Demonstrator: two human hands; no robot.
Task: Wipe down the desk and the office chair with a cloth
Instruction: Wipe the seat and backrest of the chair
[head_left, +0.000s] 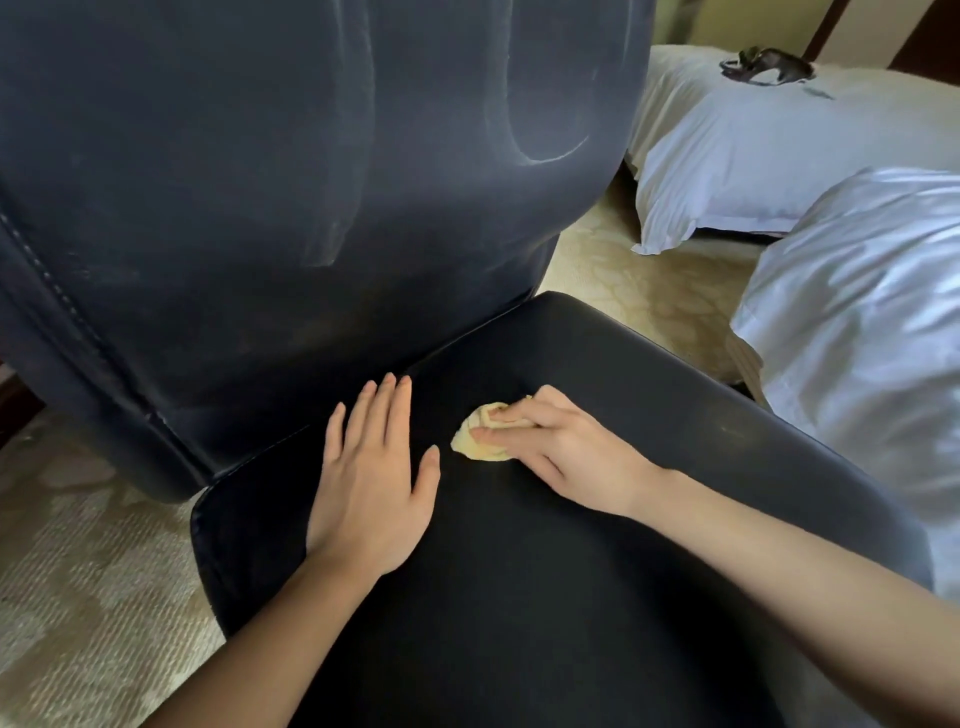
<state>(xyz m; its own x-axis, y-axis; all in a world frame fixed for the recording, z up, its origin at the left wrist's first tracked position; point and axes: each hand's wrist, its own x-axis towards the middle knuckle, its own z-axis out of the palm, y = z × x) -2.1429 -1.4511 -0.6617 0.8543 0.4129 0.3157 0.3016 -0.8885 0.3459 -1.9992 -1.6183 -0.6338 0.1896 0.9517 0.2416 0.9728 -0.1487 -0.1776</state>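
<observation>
On the black office chair seat (519, 597), near the backrest (260, 182), the crumpled yellow cloth (470, 446) lies bunched under your right hand (566, 447), pinched between fingers and thumb. Just beside it, your left hand (371, 483) rests flat, fingers straight, holding nothing.

Cloth (480, 434) on chair seat (597, 545), centre.

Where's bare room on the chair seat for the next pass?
Free: near seat between the forearms; right strip of seat toward the bedding. Crowded: by the backrest, left hand flat, right hand holding the cloth.
</observation>
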